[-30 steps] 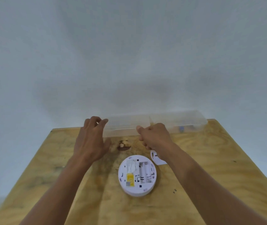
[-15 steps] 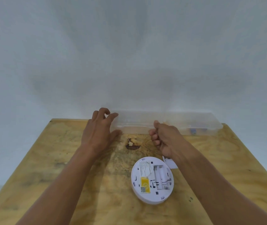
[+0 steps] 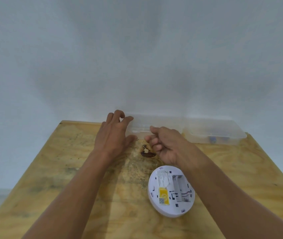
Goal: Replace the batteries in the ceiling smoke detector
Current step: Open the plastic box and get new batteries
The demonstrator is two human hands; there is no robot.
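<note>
Left hand: your left hand [image 3: 113,135] is at the far edge of the table [image 3: 68,169], just left of the middle. Its fingers are spread and loosely bent, the fingertips at the left end of the clear plastic box [image 3: 185,130] and the thumb low against the box's near side. From here you cannot tell whether it grips the box or only touches it.

Right hand: your right hand [image 3: 166,144] is curled into a loose fist just beside the left one, right at the near side of the box. The forefinger is crooked forward at the box's near rim. Whether anything is pinched inside the fist is hidden from view.

Smoke detector: the white round smoke detector [image 3: 171,190] lies back side up on the table, nearer to you than both hands and a little right of the middle. Your right forearm crosses over its right edge. Its battery bay [image 3: 180,187] is uncovered and looks empty. A yellow label [image 3: 163,195] sits on the part of the back nearest you.

Clear box: it runs along the far edge of the table against the wall [image 3: 137,57], from the middle towards the far right corner. Small blue items [image 3: 213,139] show through its right end, too blurred to name.

Table mark: a dark brown knot [image 3: 146,151] in the wood lies between your two hands, just in front of the box.
</note>
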